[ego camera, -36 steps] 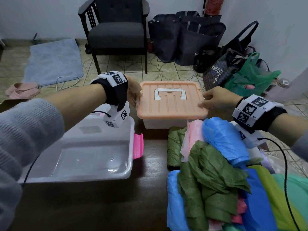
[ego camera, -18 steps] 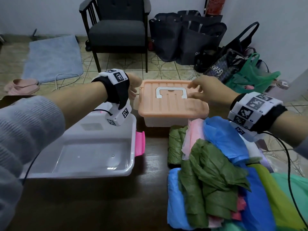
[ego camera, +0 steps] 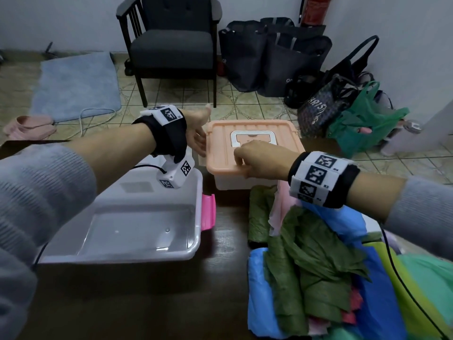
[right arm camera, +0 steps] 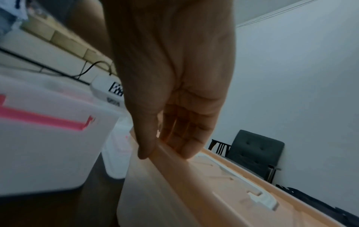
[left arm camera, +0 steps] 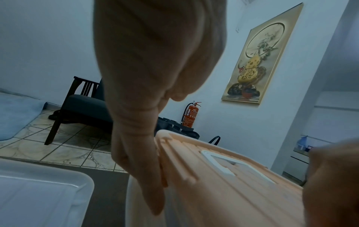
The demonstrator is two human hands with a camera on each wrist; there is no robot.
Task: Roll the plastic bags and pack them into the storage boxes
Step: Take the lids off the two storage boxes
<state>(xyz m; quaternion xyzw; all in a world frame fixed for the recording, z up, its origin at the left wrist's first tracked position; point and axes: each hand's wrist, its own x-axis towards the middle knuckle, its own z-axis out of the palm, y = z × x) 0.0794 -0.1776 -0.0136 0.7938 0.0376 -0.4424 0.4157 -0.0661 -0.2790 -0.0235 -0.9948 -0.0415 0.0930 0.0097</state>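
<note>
The right hand point(ego camera: 255, 159) pinches the near edge of the lid point(ego camera: 252, 141) on the box point(ego camera: 235, 184) at the desk's point(ego camera: 147, 290) far side; the left hand point(ego camera: 196, 134) lies straight-fingered against its left edge. Uneven prying could tip the box.

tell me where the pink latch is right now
In the head view the pink latch sits on the right end of the clear box, left of the bag pile.
</note>
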